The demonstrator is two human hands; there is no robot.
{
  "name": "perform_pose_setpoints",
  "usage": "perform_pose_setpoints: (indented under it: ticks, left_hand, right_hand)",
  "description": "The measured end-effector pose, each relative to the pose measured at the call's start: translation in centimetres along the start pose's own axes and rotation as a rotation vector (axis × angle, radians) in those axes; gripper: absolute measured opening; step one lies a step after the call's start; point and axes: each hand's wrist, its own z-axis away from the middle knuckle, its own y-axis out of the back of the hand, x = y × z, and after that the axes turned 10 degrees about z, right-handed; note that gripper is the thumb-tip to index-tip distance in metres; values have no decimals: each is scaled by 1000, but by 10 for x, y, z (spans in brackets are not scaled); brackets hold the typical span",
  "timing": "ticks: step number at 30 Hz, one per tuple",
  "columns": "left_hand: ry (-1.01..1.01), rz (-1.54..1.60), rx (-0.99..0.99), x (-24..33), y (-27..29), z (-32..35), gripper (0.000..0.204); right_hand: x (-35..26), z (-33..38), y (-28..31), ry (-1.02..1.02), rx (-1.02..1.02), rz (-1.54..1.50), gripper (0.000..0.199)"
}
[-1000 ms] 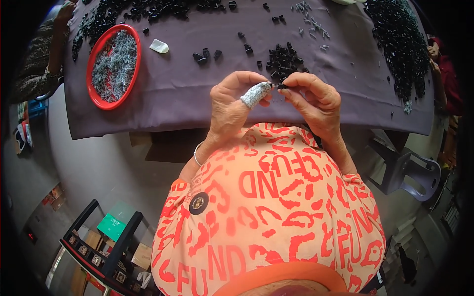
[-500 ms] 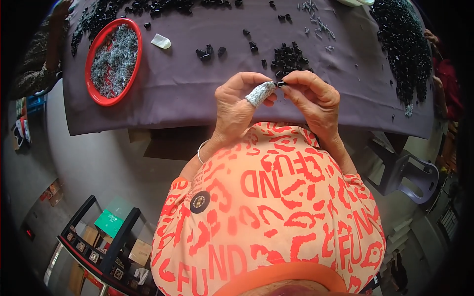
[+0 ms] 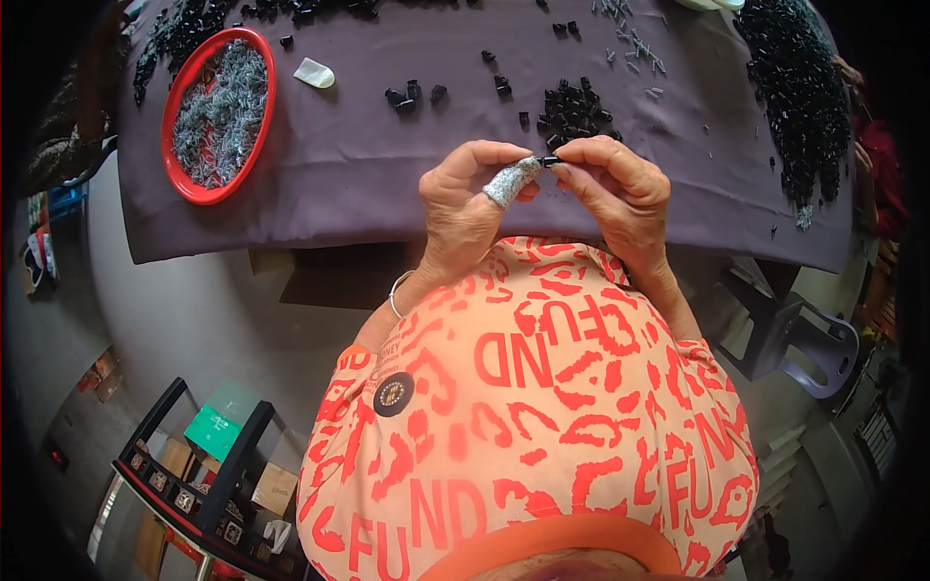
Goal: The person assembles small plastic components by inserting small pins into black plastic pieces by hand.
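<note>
Near the table's front edge, a small black cylindrical piece (image 3: 549, 162) is pinched between my two hands. My left hand (image 3: 455, 203) is closed at its left end, with a grey speckled sleeve (image 3: 509, 184) over one digit. Thumb and forefinger of my right hand (image 3: 625, 194) grip its right end. The fingertips cover part of the piece, so its exact kind cannot be told. Just beyond the hands lies a heap of similar black pieces (image 3: 573, 108), with several more strewn to its left.
A red oval tray (image 3: 270, 107) of thin clear-grey pins stands at left, beside a white fingertip-shaped piece (image 3: 314, 73). Large black heaps (image 3: 799, 116) lie at right and along the far edge. Loose pins (image 3: 635, 48) lie far right of centre. A grey chair (image 3: 809, 349) is at right.
More of the black piece shows between my fingertips. My hands stay nearly in place, while the tabletop items sit slightly shifted in the view.
</note>
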Motion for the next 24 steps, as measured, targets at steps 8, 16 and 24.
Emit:
perform_pose_setpoints:
  ticks: [8,16,24]
  left_hand:
    - [-59,-24,-2,-2,-1,-1,13]
    - [-11,-62,-13,-9,6,2,15]
    - [-681,-944,-49,-29,32,-34,16]
  right_hand:
    - [-4,-1,-6,54,22,56,14]
    - [4,-4,-16,183,88,170,19]
    - [34,-33,-31,451,-6,595,19]
